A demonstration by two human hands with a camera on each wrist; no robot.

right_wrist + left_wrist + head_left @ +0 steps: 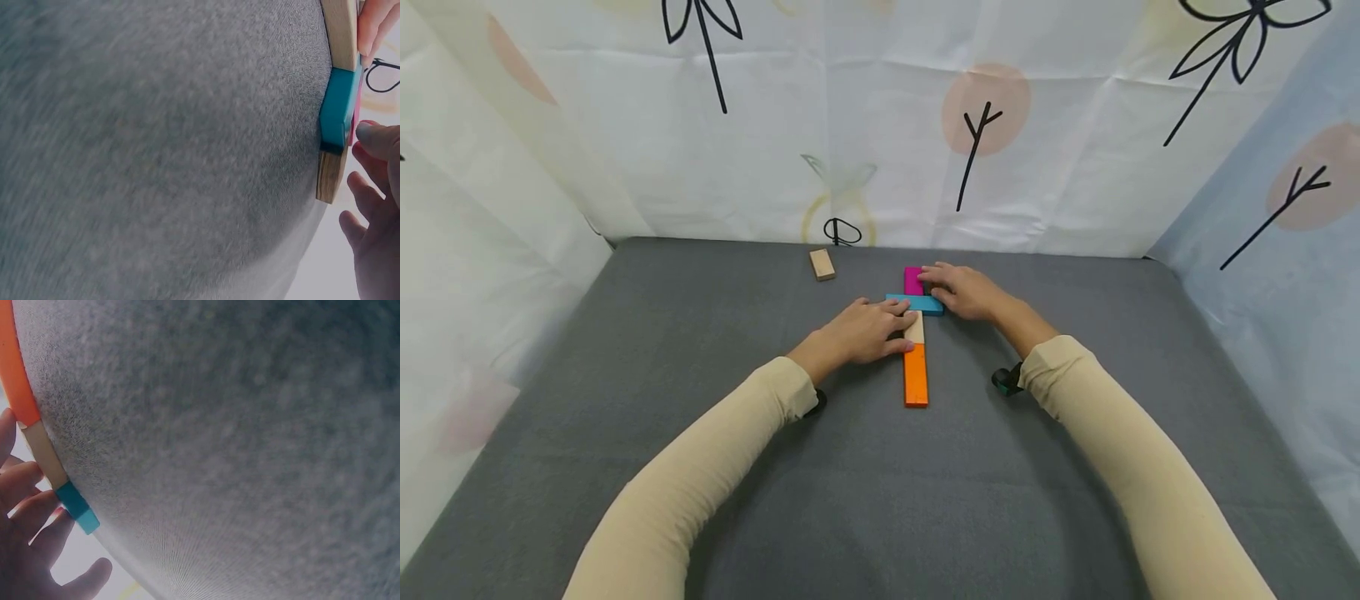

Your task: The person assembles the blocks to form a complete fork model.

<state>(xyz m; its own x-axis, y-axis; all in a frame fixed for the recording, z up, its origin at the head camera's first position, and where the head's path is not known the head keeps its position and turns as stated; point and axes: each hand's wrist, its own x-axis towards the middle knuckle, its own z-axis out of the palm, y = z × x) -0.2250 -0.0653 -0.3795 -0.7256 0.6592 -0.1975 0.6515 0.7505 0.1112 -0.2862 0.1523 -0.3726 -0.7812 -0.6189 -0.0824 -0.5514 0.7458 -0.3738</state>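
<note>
Several flat blocks lie together on the grey cloth. Nearest the body is an orange block [916,379], then a pale wooden block [915,328], a blue block [927,305] set crosswise, and a magenta block [913,281] beyond it. My left hand [863,332] comes in from the left; its extended fingers touch the pale block and the blue block's left end, with the thumb by the orange block. Over the far right side, my right hand [967,293] has its fingertips at the magenta block and its thumb beside the blue block's right end. A brown wooden block [330,178] shows past the blue one.
A loose wooden block [822,264] lies at the far left of the blocks, near the back edge of the grey table [700,333]. White printed curtain [880,125] hangs behind and along both sides. Each wrist carries a dark camera.
</note>
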